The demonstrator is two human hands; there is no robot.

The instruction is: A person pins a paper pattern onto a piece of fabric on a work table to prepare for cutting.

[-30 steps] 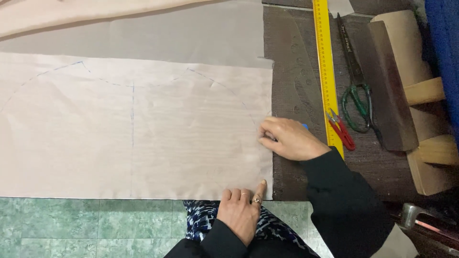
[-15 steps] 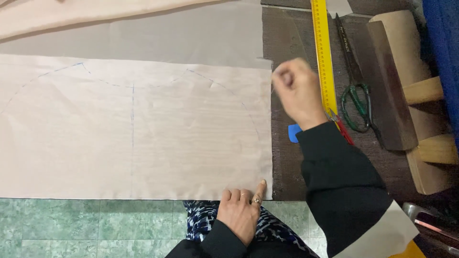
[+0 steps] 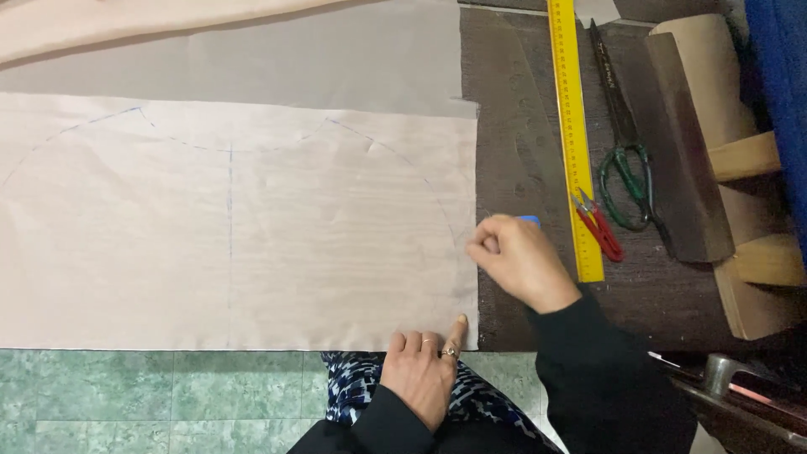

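A pale pink fabric panel (image 3: 252, 244) lies flat on the table, with blue chalk lines and arcs drawn on it. My right hand (image 3: 521, 265) rests at the fabric's right edge, where a blue arc ends. Its fingertips are pinched together, and whatever they pinch is hidden. A blue piece of chalk (image 3: 530, 221) shows just behind its knuckles on the dark table (image 3: 521, 101). My left hand (image 3: 423, 374), wearing a ring, lies flat at the fabric's near right corner. Its index finger is stretched onto the cloth and it holds nothing.
A yellow ruler (image 3: 573, 126) runs away from me right of the fabric. Small red snips (image 3: 598, 229) and large green-handled shears (image 3: 624, 143) lie beside it, then a brown board (image 3: 685, 151) and wooden blocks (image 3: 748, 219). Green tiled floor (image 3: 151, 399) shows below the table edge.
Half a second ago my right hand was raised toward the ruler, leaving the blue chalk on the table. It has come back down to the fabric's right edge. My left hand stayed put.
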